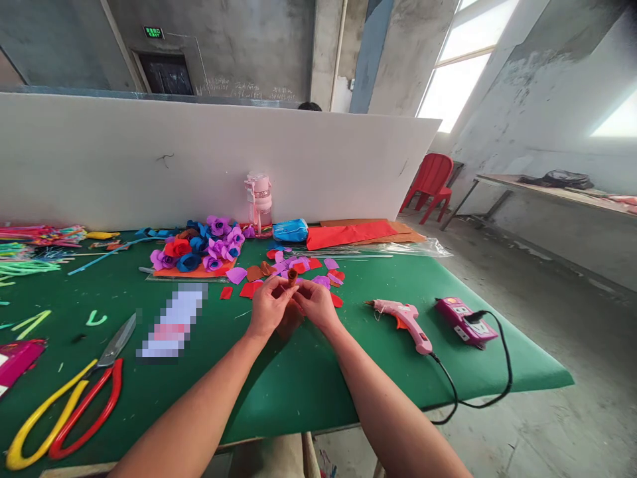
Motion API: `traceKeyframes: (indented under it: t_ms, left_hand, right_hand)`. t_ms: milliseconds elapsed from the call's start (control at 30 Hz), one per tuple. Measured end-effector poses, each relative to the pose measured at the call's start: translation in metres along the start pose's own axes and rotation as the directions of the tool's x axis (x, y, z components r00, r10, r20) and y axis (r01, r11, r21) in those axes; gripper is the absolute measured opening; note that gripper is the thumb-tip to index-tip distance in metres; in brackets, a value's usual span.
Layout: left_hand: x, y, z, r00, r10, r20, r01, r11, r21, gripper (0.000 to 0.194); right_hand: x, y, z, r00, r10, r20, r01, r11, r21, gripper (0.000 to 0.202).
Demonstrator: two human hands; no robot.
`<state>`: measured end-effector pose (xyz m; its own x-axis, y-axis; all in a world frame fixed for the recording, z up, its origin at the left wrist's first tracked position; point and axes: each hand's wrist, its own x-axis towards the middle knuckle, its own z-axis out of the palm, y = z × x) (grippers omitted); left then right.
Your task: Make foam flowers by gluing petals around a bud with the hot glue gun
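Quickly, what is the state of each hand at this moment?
Left hand: closed, holding the rolled brown piece.
Right hand: closed, holding the same piece from the other side.

A pink bottle (pixel 259 202) stands upright near the far edge of the green counter (pixel 281 405), just in front of a long white panel (pixel 209 153). The top of 1 person's head (pixel 310 106) shows above the panel. On the grey back wall (pixel 249 40), 1 lit exit sign (pixel 153 32) sits above a dark door (pixel 166 73). At the right, 1 red chair (pixel 432 178) stands near a side counter (pixel 505 179) bearing a dark bundle (pixel 567 179), with bright window panes (pixel 458 83) beyond.
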<state>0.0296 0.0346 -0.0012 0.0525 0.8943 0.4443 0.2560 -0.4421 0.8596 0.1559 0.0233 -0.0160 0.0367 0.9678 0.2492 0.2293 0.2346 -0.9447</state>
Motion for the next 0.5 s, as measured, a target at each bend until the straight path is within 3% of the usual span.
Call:
traceKeyframes:
  t_ms: [367, 500]
  left_hand:
    - [0.003, -0.012, 0.001, 0.978, -0.207, -0.007, 0.2, 0.953, -0.226, 0.024]
    - [0.003, -0.008, 0.001, 0.937, -0.342, 0.067, 0.342, 0.867, -0.362, 0.029]
  right_hand:
    - [-0.001, -0.002, 0.001, 0.997, -0.015, 0.073, 0.007, 0.994, 0.113, 0.017]
    - [-0.001, -0.002, 0.002, 0.994, 0.012, 0.11, -0.023, 0.994, 0.103, 0.019]
